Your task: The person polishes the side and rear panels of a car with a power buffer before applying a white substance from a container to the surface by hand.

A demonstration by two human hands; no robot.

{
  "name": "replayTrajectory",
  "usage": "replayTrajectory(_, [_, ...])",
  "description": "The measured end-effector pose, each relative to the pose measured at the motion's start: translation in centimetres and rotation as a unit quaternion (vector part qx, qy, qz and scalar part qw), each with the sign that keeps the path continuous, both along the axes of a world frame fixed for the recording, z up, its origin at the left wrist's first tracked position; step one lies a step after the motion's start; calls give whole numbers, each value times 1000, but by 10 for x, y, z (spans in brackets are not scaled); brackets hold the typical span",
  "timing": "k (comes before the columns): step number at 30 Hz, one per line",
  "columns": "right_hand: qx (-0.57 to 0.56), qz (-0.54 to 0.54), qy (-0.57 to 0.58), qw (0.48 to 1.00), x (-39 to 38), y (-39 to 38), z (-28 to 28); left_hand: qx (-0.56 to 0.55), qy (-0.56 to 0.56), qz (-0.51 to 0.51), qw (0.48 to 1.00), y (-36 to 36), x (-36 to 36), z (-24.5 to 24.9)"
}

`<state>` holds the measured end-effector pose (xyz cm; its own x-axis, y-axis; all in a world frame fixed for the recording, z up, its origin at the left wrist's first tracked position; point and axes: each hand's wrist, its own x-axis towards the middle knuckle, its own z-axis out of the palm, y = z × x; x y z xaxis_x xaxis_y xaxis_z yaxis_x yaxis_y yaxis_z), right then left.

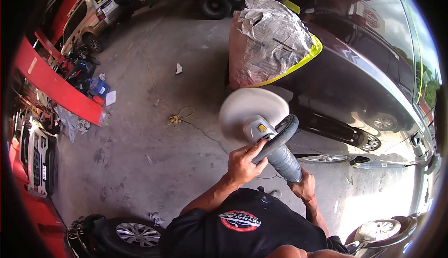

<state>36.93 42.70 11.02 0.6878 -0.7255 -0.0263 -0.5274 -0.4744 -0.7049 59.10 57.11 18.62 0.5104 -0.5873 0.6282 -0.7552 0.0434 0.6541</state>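
A grey power polisher (285,162) with a black loop handle (280,139) is held in front of my chest. Its large pale round pad (252,111) looks blurred and lies close to the dark glossy car's side (317,85); whether they touch is unclear. My left hand (247,164) is wrapped round the loop handle near the polisher's head. Around the rear end of the polisher's body closes my right hand (304,185). Crumpled masking paper (275,38) edged with yellow-green tape (298,64) covers part of the car just beyond the pad.
A yellow cord (177,118) lies coiled on the grey floor, a dark cable running from it towards the polisher. A red beam (60,85), a blue container (99,87) and vehicles stand at left. A wheel (137,233) is at lower left.
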Motion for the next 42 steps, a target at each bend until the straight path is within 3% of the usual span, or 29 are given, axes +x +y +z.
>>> replayTrajectory(10, [4,43,52,998,28,5,-8,3,-10,38,999,17,21,1])
replayTrajectory(16, [102,3,-27,994,8,-3,-52,-11,-106,-31,994,-13,-2,0])
replayTrajectory(19, [219,25,-53,974,-2,-13,-72,41,-137,-45,989,-28,-20,8])
replayTrajectory(28, [368,80,-142,915,-59,-43,-106,136,-217,-74,964,-97,-106,17])
replayTrajectory(36, [361,4,-223,905,-99,-42,-136,165,-285,-154,931,-152,-167,24])
replayTrajectory(42, [376,-158,-282,868,-130,-33,-127,162,-286,-285,900,-207,-200,4])
